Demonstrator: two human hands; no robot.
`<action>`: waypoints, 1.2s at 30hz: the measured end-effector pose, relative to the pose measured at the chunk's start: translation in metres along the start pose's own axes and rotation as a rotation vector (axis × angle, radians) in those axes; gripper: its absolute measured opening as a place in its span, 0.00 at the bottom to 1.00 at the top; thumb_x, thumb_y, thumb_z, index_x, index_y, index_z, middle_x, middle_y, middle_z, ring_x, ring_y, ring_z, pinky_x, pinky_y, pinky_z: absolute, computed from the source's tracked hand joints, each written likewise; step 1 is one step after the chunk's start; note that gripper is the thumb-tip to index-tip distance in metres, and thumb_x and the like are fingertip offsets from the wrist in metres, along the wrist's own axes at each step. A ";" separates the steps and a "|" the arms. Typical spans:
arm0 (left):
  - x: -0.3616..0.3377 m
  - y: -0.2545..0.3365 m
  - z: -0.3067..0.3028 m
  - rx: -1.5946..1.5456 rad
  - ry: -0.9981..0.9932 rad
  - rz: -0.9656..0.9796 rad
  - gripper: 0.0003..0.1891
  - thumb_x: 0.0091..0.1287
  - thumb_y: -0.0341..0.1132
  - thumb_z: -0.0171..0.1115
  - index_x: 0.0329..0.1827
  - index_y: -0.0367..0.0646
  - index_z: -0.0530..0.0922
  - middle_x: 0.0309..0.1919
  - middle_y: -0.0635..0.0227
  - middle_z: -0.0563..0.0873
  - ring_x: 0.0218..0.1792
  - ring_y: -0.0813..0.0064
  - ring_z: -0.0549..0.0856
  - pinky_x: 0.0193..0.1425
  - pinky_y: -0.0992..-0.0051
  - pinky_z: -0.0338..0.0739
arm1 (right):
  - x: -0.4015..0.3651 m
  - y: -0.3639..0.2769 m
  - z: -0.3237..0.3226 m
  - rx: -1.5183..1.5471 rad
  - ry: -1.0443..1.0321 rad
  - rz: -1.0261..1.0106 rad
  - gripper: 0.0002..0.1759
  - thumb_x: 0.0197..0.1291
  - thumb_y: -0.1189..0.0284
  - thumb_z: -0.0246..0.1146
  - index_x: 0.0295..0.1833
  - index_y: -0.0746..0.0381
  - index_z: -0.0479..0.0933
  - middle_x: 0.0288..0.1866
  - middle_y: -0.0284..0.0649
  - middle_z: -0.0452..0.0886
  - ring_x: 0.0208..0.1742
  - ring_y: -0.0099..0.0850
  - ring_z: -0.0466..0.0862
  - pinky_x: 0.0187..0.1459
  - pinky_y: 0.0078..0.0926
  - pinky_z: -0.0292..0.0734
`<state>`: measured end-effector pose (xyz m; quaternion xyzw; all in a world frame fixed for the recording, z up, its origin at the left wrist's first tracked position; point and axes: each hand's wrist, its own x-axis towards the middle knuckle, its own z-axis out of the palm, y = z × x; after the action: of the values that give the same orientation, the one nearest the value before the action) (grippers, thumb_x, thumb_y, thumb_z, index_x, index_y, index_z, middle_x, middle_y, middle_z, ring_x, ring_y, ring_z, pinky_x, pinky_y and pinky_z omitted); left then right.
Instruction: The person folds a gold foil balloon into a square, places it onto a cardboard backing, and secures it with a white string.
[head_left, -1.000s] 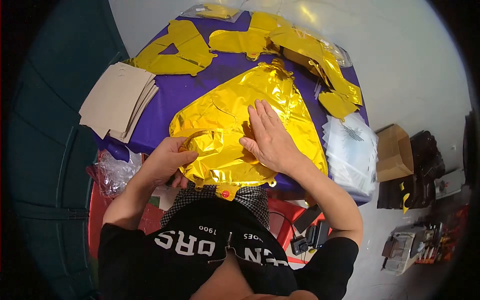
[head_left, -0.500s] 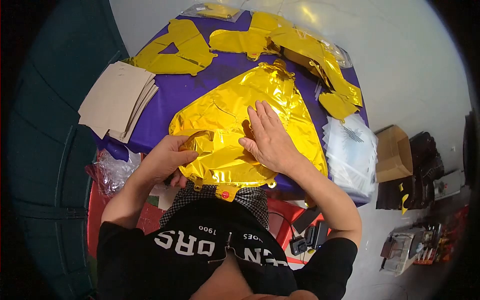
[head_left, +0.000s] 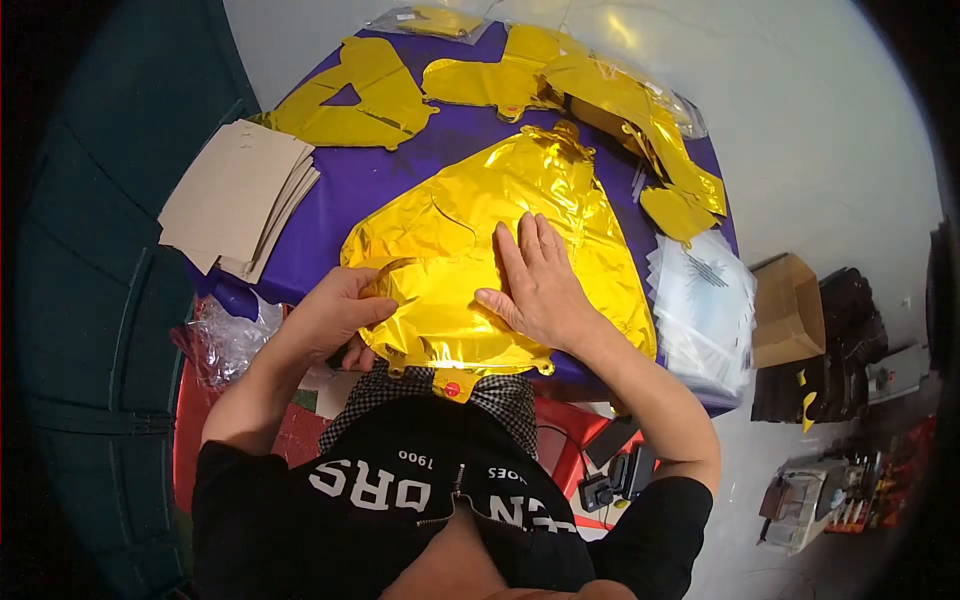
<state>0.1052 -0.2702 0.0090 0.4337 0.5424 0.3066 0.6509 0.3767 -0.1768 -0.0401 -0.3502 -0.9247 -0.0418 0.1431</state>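
A large gold foil balloon (head_left: 420, 225), uninflated and creased, lies over the near part of the table and slightly past its front edge. Its near edge carries a tab with a red mark (head_left: 452, 389). My left hand (head_left: 345, 315) grips the balloon's left edge, thumb on top and the other fingers partly hidden below. Flat on the foil, right of the middle, rests my right hand (head_left: 540, 285), fingers stretched forward and thumb out to the side.
Flat gold foil pieces (head_left: 375, 100) line the back of the purple-covered table (head_left: 335, 210). A stack of tan paper sheets (head_left: 235, 195) sits at left, clear plastic sleeves (head_left: 700, 310) at right. Crumpled clear plastic (head_left: 230, 335) is at lower left. An open cardboard box (head_left: 788, 310) stands off the right side.
My right hand has shifted slightly to the right and pressed down on the foil. The fold between my hands has flattened. My left hand keeps its grip.
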 end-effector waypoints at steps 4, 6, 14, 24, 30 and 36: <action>-0.002 -0.002 -0.001 -0.015 0.030 0.018 0.16 0.71 0.30 0.55 0.56 0.27 0.72 0.24 0.61 0.85 0.12 0.77 0.82 0.10 0.84 0.72 | 0.000 -0.004 -0.001 -0.018 -0.010 0.007 0.51 0.65 0.35 0.48 0.74 0.71 0.59 0.71 0.73 0.58 0.74 0.67 0.57 0.74 0.60 0.49; -0.004 -0.003 -0.002 -0.002 0.091 0.034 0.15 0.71 0.30 0.56 0.54 0.28 0.73 0.24 0.61 0.84 0.12 0.77 0.81 0.10 0.83 0.71 | 0.000 -0.005 0.000 -0.071 -0.007 -0.008 0.53 0.63 0.33 0.48 0.74 0.70 0.59 0.71 0.73 0.58 0.74 0.66 0.57 0.74 0.61 0.47; -0.020 -0.037 -0.012 0.069 0.731 0.382 0.11 0.73 0.35 0.57 0.37 0.35 0.78 0.17 0.71 0.79 0.11 0.86 0.71 0.14 0.82 0.60 | 0.000 -0.007 -0.001 -0.070 0.018 -0.010 0.54 0.60 0.31 0.49 0.73 0.68 0.63 0.69 0.75 0.61 0.73 0.69 0.59 0.74 0.63 0.45; -0.045 -0.080 0.005 -0.228 0.502 0.064 0.23 0.72 0.53 0.60 0.39 0.36 0.79 0.23 0.62 0.85 0.14 0.82 0.79 0.14 0.86 0.65 | -0.001 -0.007 0.004 -0.082 0.004 0.013 0.54 0.59 0.30 0.51 0.74 0.65 0.61 0.71 0.72 0.59 0.74 0.66 0.58 0.69 0.71 0.48; -0.034 -0.079 0.021 -0.464 0.406 0.209 0.16 0.72 0.43 0.63 0.38 0.36 0.78 0.24 0.60 0.86 0.13 0.82 0.80 0.12 0.89 0.66 | -0.001 -0.008 0.002 -0.079 -0.019 0.030 0.54 0.59 0.30 0.50 0.75 0.65 0.61 0.72 0.71 0.59 0.75 0.65 0.57 0.70 0.69 0.47; -0.025 -0.076 0.015 -0.415 0.400 0.286 0.09 0.70 0.34 0.63 0.38 0.36 0.78 0.23 0.62 0.86 0.11 0.84 0.77 0.11 0.88 0.64 | -0.001 -0.008 0.003 -0.104 -0.018 0.036 0.55 0.59 0.28 0.47 0.76 0.65 0.60 0.72 0.71 0.59 0.76 0.64 0.56 0.74 0.64 0.44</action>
<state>0.1092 -0.3287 -0.0480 0.2948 0.5189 0.5783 0.5563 0.3714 -0.1825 -0.0434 -0.3739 -0.9162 -0.0842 0.1173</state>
